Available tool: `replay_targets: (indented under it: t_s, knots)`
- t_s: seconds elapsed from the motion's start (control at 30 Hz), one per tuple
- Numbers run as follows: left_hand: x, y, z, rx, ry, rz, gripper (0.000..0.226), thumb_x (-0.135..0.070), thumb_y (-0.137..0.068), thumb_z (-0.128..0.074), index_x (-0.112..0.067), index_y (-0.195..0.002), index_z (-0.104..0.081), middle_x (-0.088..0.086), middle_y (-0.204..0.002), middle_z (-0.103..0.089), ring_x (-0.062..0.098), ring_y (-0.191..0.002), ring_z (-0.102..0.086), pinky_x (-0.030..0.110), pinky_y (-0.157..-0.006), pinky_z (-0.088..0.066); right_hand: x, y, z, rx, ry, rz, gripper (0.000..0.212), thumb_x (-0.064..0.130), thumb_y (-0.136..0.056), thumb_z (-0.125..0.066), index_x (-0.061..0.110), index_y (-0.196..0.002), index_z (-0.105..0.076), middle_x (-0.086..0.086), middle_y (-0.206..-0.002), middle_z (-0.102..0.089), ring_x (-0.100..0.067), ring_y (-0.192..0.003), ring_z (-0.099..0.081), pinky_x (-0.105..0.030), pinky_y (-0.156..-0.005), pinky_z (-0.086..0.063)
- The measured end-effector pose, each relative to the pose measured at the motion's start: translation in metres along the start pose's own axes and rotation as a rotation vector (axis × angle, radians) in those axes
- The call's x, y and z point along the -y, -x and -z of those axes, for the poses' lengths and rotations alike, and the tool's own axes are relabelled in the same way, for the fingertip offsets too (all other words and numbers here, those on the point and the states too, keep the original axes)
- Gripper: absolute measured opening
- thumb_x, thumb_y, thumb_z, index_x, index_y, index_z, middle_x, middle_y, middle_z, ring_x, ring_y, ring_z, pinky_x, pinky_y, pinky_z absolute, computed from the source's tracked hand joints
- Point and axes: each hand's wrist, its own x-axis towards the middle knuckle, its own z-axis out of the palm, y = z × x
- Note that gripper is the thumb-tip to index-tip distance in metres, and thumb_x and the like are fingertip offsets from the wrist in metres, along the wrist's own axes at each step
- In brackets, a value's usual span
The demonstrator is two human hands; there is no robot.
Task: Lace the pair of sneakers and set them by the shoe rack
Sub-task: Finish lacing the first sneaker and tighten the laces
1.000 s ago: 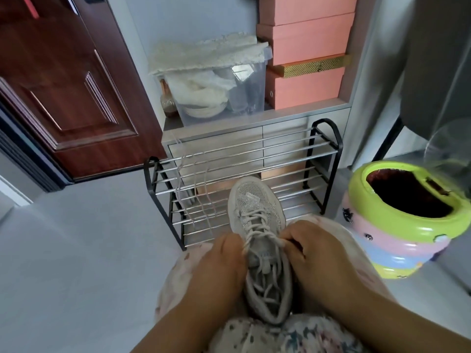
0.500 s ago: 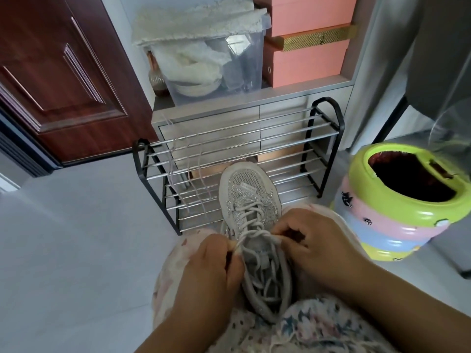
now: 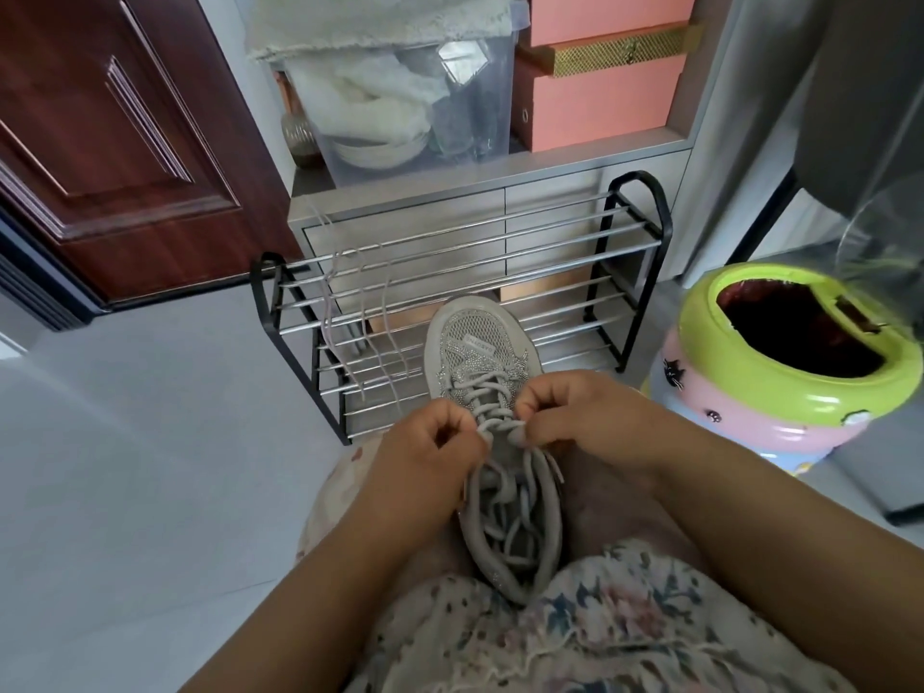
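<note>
A: Head view. Where is the sneaker [image 3: 492,442]?

B: On the person's lap, toe pointing away toward the shoe rack [image 3: 465,287], heel nearest the body. It is grey, with a mesh toe.

A: And the hands?

B: Both sit over the middle of it. The left hand [image 3: 430,462] has its fingers curled and pinches the lace [image 3: 495,425] on the shoe's left side. The right hand [image 3: 590,417] does likewise on the right side, fingertips [image 3: 522,435] closed on the same lace. The two hands nearly meet over the tongue.

A: Is the lacing done?

B: Crossed near the toe; loose loops lie in the shoe's opening.

A: What else is there?

B: A spare lace [image 3: 350,317] hangs over the rack's bars at the left. A clear bin [image 3: 400,107] and pink boxes [image 3: 600,92] stand on the shelf behind the rack. A green-rimmed pot [image 3: 780,387] stands on the floor at the right, and a brown door [image 3: 115,142] at the left.
</note>
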Motion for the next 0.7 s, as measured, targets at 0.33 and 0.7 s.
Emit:
replay_targets:
  t_s: [0.33, 0.7]
  knots:
    - [-0.002, -0.016, 0.021, 0.188, 0.321, 0.033, 0.020, -0.003, -0.090, -0.054, -0.006, -0.072, -0.059, 0.005, -0.066, -0.061, 0.017, -0.067, -0.055, 0.030, -0.072, -0.048, 0.014, -0.003, 0.017, 0.087, -0.046, 0.061, 0.023, -0.014, -0.079, -0.056, 0.007, -0.071, -0.053, -0.007, -0.057, -0.056, -0.009, -0.048, -0.049, -0.020, -0.049, -0.037]
    - [0.000, -0.024, 0.069, 0.187, 0.476, -0.048, 0.011, -0.009, -0.080, -0.067, -0.006, -0.082, -0.057, -0.001, -0.051, -0.033, 0.008, -0.041, -0.025, 0.018, -0.040, -0.025, 0.008, -0.004, 0.058, 0.044, -0.553, 0.083, 0.027, -0.014, -0.077, -0.053, 0.011, -0.067, -0.052, 0.004, -0.043, -0.034, -0.008, -0.037, -0.030, -0.021, -0.042, -0.038]
